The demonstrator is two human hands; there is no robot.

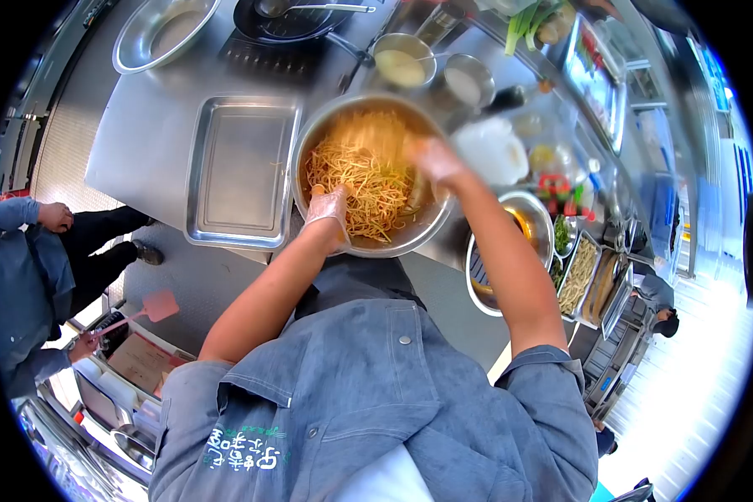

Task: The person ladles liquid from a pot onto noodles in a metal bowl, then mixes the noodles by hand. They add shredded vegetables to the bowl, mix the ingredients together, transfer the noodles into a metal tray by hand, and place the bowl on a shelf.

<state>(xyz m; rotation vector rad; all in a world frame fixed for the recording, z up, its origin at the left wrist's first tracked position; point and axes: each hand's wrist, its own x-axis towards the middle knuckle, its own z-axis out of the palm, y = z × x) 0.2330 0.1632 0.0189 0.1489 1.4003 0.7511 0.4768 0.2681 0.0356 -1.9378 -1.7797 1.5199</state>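
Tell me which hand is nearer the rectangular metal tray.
Left. The left hand touches the noodles on the side of the bowl nearer the tray; the right hand, blurred, is at the opposite side.

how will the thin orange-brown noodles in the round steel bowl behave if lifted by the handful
The noodles will probably hang floppy: the strands curve and loop. They may rise as a tangled clump, being heaped across one another. Some ends could trail loose, since stray strands stick out at the edges.

Shirt (351,360), white and green lettering (247,449) (not clearly readable)
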